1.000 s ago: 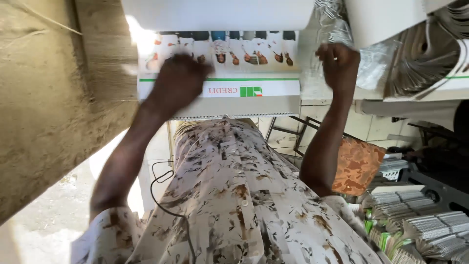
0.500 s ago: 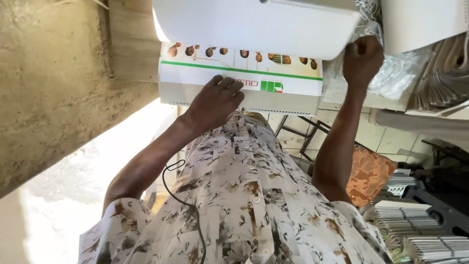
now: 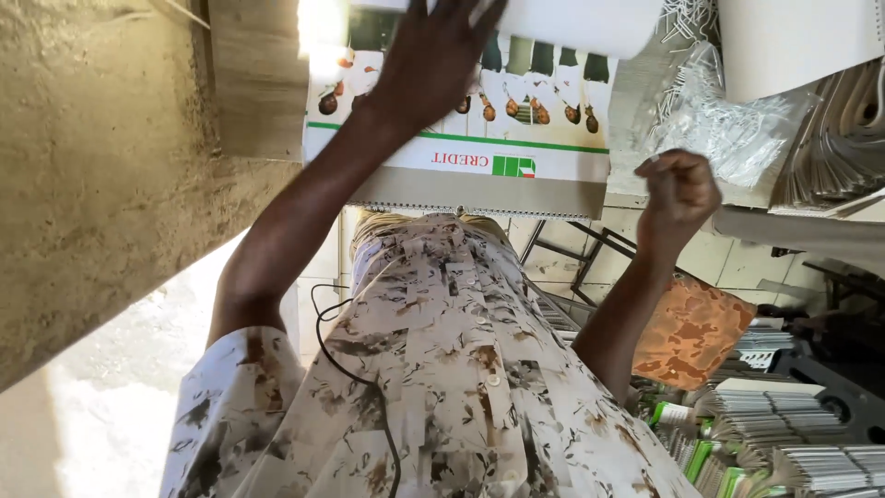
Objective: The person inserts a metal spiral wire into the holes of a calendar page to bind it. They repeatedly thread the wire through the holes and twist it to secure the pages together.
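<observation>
The left hand (image 3: 433, 65) lies flat, fingers spread, on the spiral-bound calendar pad (image 3: 461, 152) at twelve o'clock, its grip released. At two o'clock the right hand (image 3: 680, 192) is clenched in a fist beside the clear plastic bag (image 3: 728, 129).

Two hands show: the left hand (image 3: 438, 55) lies spread on one printed calendar (image 3: 461, 129), and the right hand (image 3: 678, 189) is closed in a fist. One white sheet (image 3: 572, 23) lies across the calendar's top. One clear plastic bag (image 3: 728, 129) of white pieces sits beside it. One orange patterned cloth (image 3: 691, 332) shows lower down. Several stacks of booklets (image 3: 811, 452) lie nearby, too many to count exactly
</observation>
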